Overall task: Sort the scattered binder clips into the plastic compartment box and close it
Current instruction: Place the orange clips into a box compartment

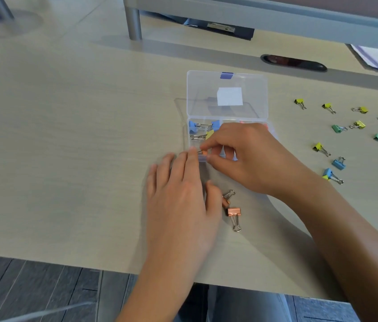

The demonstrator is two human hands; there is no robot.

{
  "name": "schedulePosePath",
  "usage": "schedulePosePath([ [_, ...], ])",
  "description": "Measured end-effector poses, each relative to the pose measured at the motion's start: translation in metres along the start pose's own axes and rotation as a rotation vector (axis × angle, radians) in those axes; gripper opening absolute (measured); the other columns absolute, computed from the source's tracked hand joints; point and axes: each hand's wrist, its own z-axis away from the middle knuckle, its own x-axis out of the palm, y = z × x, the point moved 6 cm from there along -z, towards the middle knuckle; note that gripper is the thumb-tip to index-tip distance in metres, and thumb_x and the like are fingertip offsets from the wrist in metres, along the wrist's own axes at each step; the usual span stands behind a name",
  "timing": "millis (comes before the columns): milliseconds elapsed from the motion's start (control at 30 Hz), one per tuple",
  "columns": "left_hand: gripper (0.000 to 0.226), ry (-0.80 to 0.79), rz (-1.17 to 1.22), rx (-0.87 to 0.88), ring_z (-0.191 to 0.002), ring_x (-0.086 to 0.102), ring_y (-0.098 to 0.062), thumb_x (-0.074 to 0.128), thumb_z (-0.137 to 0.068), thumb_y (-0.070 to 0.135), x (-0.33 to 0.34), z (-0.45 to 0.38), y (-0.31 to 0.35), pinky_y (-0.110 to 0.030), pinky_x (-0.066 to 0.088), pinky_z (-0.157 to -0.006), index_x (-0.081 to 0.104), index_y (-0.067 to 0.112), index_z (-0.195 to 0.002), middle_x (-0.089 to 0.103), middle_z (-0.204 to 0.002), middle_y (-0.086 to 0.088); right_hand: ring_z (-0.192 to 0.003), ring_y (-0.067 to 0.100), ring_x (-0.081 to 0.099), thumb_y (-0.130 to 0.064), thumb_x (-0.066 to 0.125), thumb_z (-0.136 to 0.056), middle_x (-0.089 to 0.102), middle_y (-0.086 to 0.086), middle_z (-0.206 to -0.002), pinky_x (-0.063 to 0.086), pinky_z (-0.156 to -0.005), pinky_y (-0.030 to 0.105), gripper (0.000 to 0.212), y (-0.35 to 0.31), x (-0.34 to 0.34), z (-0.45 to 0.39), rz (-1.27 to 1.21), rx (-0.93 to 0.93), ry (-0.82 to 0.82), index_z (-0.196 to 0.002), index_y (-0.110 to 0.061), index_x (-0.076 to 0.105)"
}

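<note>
You are early in the sort. The clear plastic compartment box [226, 140] stands on the pale wooden desk [67, 135], lid [227, 94] up; its far-left cells hold blue clips [193, 125] and a yellow one.

Your right hand [246, 156] pinches a small orange binder clip [204, 152] over the near-left cell. Your left hand [178, 201] rests spread, fingertips at the box's front edge.

Two orange clips [234, 212] lie before the box; yellow, green and blue clips [336, 145] lie scattered at right. Closing remains.

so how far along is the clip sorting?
Early. Done: a few blue and yellow clips already lie in the open box. In hand: the right hand pinches an orange clip over the box's near-left corner; the left hand rests beside it. Left: two orange clips nearby, the scattered clips at right, then closing the lid.
</note>
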Motion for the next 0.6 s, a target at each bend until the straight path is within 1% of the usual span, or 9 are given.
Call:
schedulePosePath([
  [67, 0.060, 0.002, 0.004, 0.000, -0.143, 0.035, -0.022, 0.042, -0.092, 0.034, 0.000, 0.000, 0.000, -0.046, 0.027, -0.119, 0.044, 0.015, -0.149, 0.051, -0.146, 0.001, -0.069, 0.003, 0.049, -0.022, 0.066, -0.089, 0.062, -0.012, -0.081, 0.038, -0.067, 0.016, 0.019, 0.000, 0.002, -0.001, 0.010, 0.003, -0.021, -0.102, -0.020, 0.079],
  [100, 0.060, 0.003, 0.005, 0.000, -0.143, 0.034, -0.022, 0.042, -0.092, 0.034, 0.000, 0.000, 0.000, -0.045, 0.027, -0.119, 0.044, 0.015, -0.149, 0.051, -0.147, 0.002, -0.069, 0.003, 0.048, -0.023, 0.066, -0.089, 0.061, -0.012, -0.081, 0.038, -0.067, 0.016, 0.019, 0.000, 0.003, -0.001, 0.012, 0.003, -0.031, -0.102, -0.020, 0.079],
  [200, 0.060, 0.010, 0.004, 0.000, -0.143, 0.034, -0.021, 0.041, -0.092, 0.034, -0.001, 0.001, 0.000, -0.044, 0.026, -0.120, 0.043, 0.015, -0.149, 0.051, -0.147, 0.002, -0.072, 0.003, 0.050, -0.023, 0.066, -0.091, 0.064, -0.010, -0.084, 0.044, -0.071, 0.026, 0.019, 0.000, 0.003, -0.001, 0.008, 0.005, -0.049, -0.105, -0.020, 0.079],
  [267, 0.059, 0.014, -0.001, 0.002, -0.143, 0.035, -0.021, 0.041, -0.093, 0.034, -0.001, 0.001, 0.001, -0.044, 0.027, -0.119, 0.043, 0.015, -0.149, 0.051, -0.147, 0.002, -0.072, 0.003, 0.051, -0.020, 0.067, -0.092, 0.065, -0.012, -0.084, 0.046, -0.074, 0.026, 0.018, 0.000, 0.000, 0.001, -0.005, 0.015, -0.034, -0.107, -0.020, 0.078],
  [367, 0.058, 0.016, 0.000, 0.010, -0.141, 0.037, -0.023, 0.040, -0.092, 0.030, -0.002, 0.001, 0.001, -0.046, 0.029, -0.118, 0.043, 0.016, -0.149, 0.052, -0.145, 0.001, -0.071, 0.001, 0.055, -0.016, 0.066, -0.091, 0.065, -0.012, -0.087, 0.045, -0.073, 0.022, 0.019, 0.000, -0.008, 0.007, -0.043, 0.023, 0.037, -0.108, -0.022, 0.075],
  [467, 0.060, 0.036, 0.030, 0.005, -0.139, 0.039, -0.025, 0.033, -0.090, 0.025, -0.003, 0.002, 0.000, -0.048, 0.032, -0.116, 0.042, 0.017, -0.148, 0.055, -0.142, -0.002, -0.075, 0.008, 0.059, -0.011, 0.068, -0.090, 0.066, -0.010, -0.088, 0.043, -0.071, 0.015, 0.018, 0.000, -0.017, 0.020, -0.105, 0.044, 0.090, -0.101, -0.022, 0.076],
  [533, 0.063, 0.053, 0.060, 0.002, -0.137, 0.042, -0.027, 0.028, -0.087, 0.026, -0.004, 0.002, -0.001, -0.049, 0.035, -0.114, 0.041, 0.014, -0.148, 0.056, -0.140, -0.006, -0.076, 0.010, 0.060, -0.007, 0.072, -0.088, 0.065, -0.011, -0.085, 0.040, -0.070, 0.011, 0.018, -0.002, -0.020, 0.033, -0.161, 0.042, 0.067, -0.099, -0.021, 0.077],
  [600, 0.067, 0.060, 0.085, -0.003, -0.136, 0.043, -0.028, 0.023, -0.085, 0.028, -0.004, 0.002, -0.002, -0.049, 0.036, -0.113, 0.041, 0.013, -0.148, 0.056, -0.140, -0.008, -0.076, 0.013, 0.060, -0.009, 0.076, -0.086, 0.064, -0.010, -0.087, 0.039, -0.071, 0.010, 0.020, -0.005, -0.015, 0.046, -0.228, 0.043, -0.024, -0.102, -0.021, 0.078],
])
